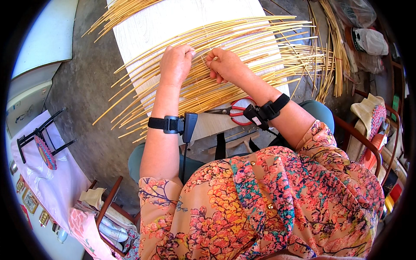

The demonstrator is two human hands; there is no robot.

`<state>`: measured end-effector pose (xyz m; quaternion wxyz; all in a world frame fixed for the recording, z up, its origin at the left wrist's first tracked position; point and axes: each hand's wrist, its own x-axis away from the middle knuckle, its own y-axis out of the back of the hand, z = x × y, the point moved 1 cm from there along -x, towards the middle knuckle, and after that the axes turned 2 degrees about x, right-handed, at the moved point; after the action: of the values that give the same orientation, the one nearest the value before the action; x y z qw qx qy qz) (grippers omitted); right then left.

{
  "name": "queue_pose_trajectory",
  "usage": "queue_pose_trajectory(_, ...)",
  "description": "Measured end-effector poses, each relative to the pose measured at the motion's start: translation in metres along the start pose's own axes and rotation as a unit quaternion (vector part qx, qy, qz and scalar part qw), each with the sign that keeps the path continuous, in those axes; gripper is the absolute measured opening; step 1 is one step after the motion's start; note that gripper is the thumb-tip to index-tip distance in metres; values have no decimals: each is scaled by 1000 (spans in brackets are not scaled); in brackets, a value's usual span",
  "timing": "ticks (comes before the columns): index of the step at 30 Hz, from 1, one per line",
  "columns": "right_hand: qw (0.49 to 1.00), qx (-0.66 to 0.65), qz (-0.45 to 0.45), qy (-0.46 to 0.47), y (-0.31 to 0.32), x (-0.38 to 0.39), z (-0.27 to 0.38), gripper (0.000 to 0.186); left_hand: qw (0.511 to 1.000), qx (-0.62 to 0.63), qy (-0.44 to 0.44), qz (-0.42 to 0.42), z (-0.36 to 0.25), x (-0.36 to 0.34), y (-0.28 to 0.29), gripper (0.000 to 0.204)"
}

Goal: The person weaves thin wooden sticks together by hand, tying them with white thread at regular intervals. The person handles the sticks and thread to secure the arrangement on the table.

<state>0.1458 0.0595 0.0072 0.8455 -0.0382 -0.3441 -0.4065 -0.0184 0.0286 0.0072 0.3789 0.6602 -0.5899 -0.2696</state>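
Observation:
A mat of thin yellow reeds lies across a pale board, its sticks side by side and crossed by thin binding lines. Over its middle, my left hand is closed, with thumb and forefinger pinched together. Just to the right, my right hand has its fingers curled and pinched near the same binding line. What either hand holds is too fine or hidden to make out. Scissors with red handles rest on the board below the mat, between my forearms.
The pale board shows beyond the mat, with another reed bundle at the far left. Loose reeds and plastic bags lie at the right. Wooden chairs stand on either side. A pink-covered table is at left.

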Motion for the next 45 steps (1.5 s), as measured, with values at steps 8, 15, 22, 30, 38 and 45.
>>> queue_pose_trajectory(8, 1000, 6, 2, 5, 0, 0, 0, 14, 1000, 6, -7, 0, 1, -2, 0, 17)
queue_pose_trajectory(15, 1000, -1, 7, 1, 0, -1, 0, 14, 999, 28, 28, 14, 1, -2, -1, 15)
queue_pose_trajectory(22, 1000, -3, 4, -6, 0, -1, 0, 13, 1000, 2, 4, 5, -1, -1, 1, 16)
queue_pose_trajectory(30, 1000, -19, -16, 10, -5, -2, -3, 12, 999, 39, -19, -3, 5, -2, -4, 14)
queue_pose_trajectory(38, 998, -52, -35, 9, -10, -1, -4, 13, 999, 50, -3, 9, 5, -3, -2, 15)
queue_pose_trajectory(45, 996, -65, -62, -2, -14, -3, -6, 10, 995, 97, -11, -1, 2, -4, 2, 13)
